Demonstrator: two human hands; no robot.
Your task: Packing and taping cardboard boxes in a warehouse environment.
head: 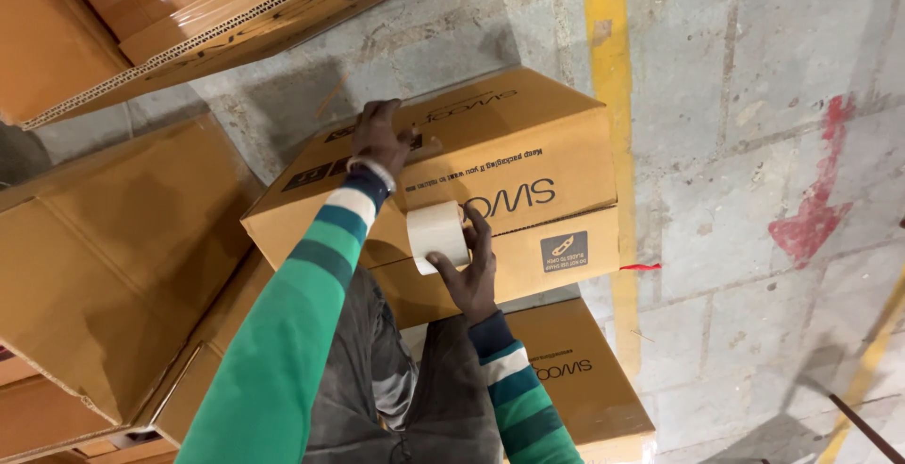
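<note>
The right hand [468,271] holds a white roll of tape [436,235], its grip wrapped around the roll from the lower right with the fingers spread over the curved face and the thumb underneath. The roll sits at the near long edge of a closed cardboard box [528,134], just where the top face folds down into the front face, at about seven o'clock from the box's centre. The left hand [382,139] lies flat on the box top at roughly eleven o'clock from the roll, palm down, its grip pressed against the cardboard and closed on nothing. The box's long axis runs from eight o'clock to two o'clock across the view, and the roll's own axis appears to lie roughly along that same line. The right hand is on the roll; the left is near but apart from it. This box rests on a second cardboard box [575,379] below, with more cartons [104,266] stacked at nine o'clock. Beneath is a grey concrete floor [745,190] with a yellow painted line [613,77] and a red paint mark [815,209] at three o'clock.
</note>
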